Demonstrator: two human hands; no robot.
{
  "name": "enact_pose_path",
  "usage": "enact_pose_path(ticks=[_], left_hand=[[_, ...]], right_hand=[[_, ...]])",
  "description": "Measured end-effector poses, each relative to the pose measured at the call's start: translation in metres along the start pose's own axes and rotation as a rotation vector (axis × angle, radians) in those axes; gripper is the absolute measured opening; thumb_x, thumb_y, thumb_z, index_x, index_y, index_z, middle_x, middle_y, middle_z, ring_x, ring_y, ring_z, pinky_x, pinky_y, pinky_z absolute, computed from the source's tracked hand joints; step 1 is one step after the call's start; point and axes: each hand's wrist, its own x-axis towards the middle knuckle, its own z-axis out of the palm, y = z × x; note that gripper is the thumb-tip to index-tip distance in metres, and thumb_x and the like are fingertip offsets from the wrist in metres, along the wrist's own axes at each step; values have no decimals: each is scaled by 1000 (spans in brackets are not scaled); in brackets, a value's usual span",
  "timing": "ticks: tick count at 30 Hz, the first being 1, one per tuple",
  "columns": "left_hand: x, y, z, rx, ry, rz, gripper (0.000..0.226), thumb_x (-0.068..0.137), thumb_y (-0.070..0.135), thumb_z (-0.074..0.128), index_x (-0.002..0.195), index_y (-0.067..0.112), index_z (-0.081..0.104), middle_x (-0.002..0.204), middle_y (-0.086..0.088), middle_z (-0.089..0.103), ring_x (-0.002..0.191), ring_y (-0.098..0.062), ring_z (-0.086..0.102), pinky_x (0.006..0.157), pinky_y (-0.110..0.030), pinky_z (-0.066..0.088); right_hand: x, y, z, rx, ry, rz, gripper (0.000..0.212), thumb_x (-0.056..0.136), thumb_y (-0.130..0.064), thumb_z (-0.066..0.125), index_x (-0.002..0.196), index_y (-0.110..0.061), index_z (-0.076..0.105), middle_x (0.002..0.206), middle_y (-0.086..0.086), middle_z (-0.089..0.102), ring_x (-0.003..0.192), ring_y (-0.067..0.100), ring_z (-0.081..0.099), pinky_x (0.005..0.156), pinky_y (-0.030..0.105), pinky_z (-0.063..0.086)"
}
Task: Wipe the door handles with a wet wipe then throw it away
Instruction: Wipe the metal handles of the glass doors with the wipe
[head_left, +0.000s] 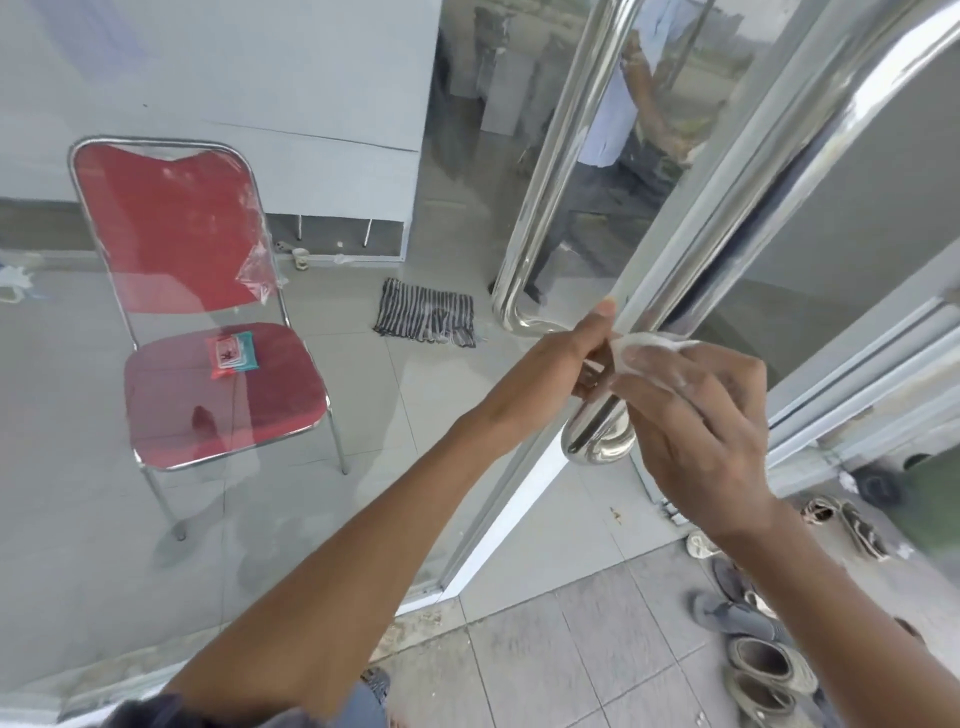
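The glass door (363, 467) carries a long polished steel handle (727, 249). Near its lower bend, the right hand (696, 415) pinches a crumpled white wet wipe (641, 345) in curled fingers; the left hand (566, 358) grasps its other end, likely to wrap the bar.

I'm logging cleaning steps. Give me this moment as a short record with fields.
place: glass door with steel handle
right hand: holds white wipe against the handle's lower part
left hand: at the handle, touching the wipe's edge
behind glass: red chair with wipe packet on its seat
floor: striped mat, shoes
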Motion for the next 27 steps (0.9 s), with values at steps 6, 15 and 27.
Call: enact_pose_path(ticks=[6, 15, 27], left_hand=[[-1, 7, -11, 16, -127, -20, 73, 106, 48, 18, 96, -9, 63, 87, -8, 59, 80, -9, 56, 99, -41, 44], [-9, 13, -26, 20, -207, -83, 57, 106, 49, 17, 97, 33, 71, 86, 21, 73, 80, 12, 64, 84, -24, 44], [-37, -24, -41, 3, -63, -106, 26, 102, 30, 49, 112, 19, 70, 94, 9, 70, 83, -7, 66, 78, -24, 52]], right_hand=[[-11, -26, -2, -34, -190, 89, 19, 86, 7, 71, 97, -8, 68, 102, 7, 74, 82, 33, 63, 65, 41, 51], [-3, -54, 2, -170, -205, 294, 27, 90, 10, 63, 107, -10, 62, 111, 12, 71, 82, 32, 64, 69, 39, 52], [-18, -87, 6, -262, -252, 470, 14, 96, -1, 63, 93, -6, 75, 99, 3, 74, 74, 25, 60, 65, 38, 51]])
